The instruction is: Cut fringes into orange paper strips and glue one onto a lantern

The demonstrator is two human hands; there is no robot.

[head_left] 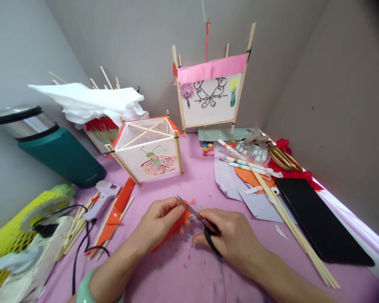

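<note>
My left hand (164,219) pinches a strip of orange paper (173,230) over the middle of the table. Fingers of my right hand (230,235) are wrapped round the black handles of a pair of scissors (212,236). The scissor blades reach left across the paper's upper end, close to my left fingertips; small fringe-like cuts show there. Just beyond my hands stands a stick-framed paper lantern (159,162) with a drawn insect and orange trim. Another lantern (213,99), with two drawn birds and a pink fringe, hangs by a red cord behind it.
On the left are a teal bottle (63,155), a glue gun (102,200) with its cord, wooden sticks and orange paper scraps (113,219). At right lie a black phone-like slab (322,219), long sticks (290,223), markers, lilac paper (259,208) and gold-handled scissors (284,158). Grey walls stand behind.
</note>
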